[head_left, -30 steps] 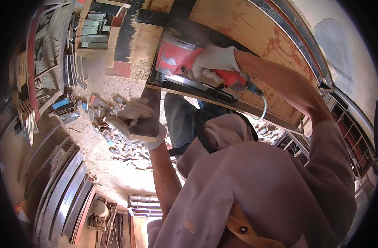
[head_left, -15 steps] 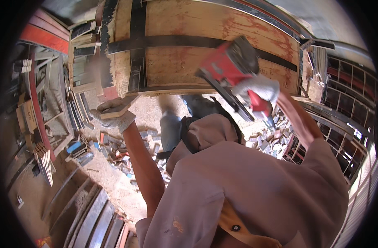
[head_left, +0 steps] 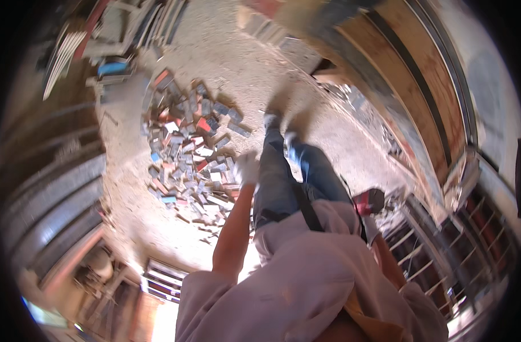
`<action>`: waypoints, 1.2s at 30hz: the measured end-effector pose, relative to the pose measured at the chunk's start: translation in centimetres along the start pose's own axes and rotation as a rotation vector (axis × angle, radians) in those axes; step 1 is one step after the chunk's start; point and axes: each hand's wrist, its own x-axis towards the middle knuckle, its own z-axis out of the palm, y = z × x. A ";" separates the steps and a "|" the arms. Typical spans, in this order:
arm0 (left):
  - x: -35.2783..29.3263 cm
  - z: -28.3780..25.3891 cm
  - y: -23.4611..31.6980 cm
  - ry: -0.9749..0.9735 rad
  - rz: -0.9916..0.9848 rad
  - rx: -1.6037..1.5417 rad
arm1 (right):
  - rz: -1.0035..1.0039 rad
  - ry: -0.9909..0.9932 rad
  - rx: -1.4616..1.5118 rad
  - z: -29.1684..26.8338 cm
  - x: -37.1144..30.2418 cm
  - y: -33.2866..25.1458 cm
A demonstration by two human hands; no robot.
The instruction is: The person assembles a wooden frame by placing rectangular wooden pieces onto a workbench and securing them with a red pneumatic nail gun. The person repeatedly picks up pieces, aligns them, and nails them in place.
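Note:
My left hand, in a pale glove, hangs beside my left leg, over a heap of small wood offcuts on the ground. Motion smears its fingers, and no block shows in it. At my right hip, my gloved right hand is partly hidden by my shirt. It grips the red and black nail gun, of which only the upper body shows.
A large wooden panel with dark battens stands at the upper right. Metal racks are close on my right. Long curved dark boards lie at the left. Wood strips lean at the upper left.
My view has swung left and down, away from the panel. Both hands have dropped to my sides, the nail gun with the right. The small wooden block in my left hand is no longer visible.

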 end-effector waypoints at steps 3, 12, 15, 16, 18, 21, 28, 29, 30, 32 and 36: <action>-6.0 -10.3 -19.3 0.214 -0.283 0.091 | 0.027 -0.010 -0.182 0.9 1.8 4.3; -2.6 -18.4 -35.1 0.278 -0.238 0.502 | -0.007 0.019 -0.534 5.7 7.0 12.8; 8.2 -15.9 -32.7 0.283 -0.024 0.315 | 0.053 0.064 -0.598 7.9 5.2 15.3; 13.1 -14.9 -33.0 0.266 0.026 0.242 | 0.077 0.082 -0.606 9.7 4.8 15.7; 22.4 -12.6 -31.9 0.215 -0.005 0.331 | 0.136 0.117 -0.626 12.3 3.7 17.2; 36.6 -8.9 -31.1 0.274 0.278 0.454 | 0.235 0.166 -0.647 16.8 1.9 19.5; 60.4 -0.8 -31.0 0.268 0.278 0.978 | 0.507 0.212 -0.673 26.4 -2.5 19.4; 62.0 -0.7 -31.7 0.240 0.275 1.051 | 0.538 0.204 -0.671 27.2 -3.2 19.5; 63.6 -0.7 -32.4 0.212 0.276 1.121 | 0.559 0.201 -0.662 27.8 -3.9 19.8; 63.4 -1.5 -31.6 0.024 0.292 1.123 | 0.608 0.192 -0.620 29.5 -5.9 20.9; 60.1 -2.7 -34.2 0.175 0.719 0.910 | 0.651 0.171 -0.602 30.6 -5.7 20.6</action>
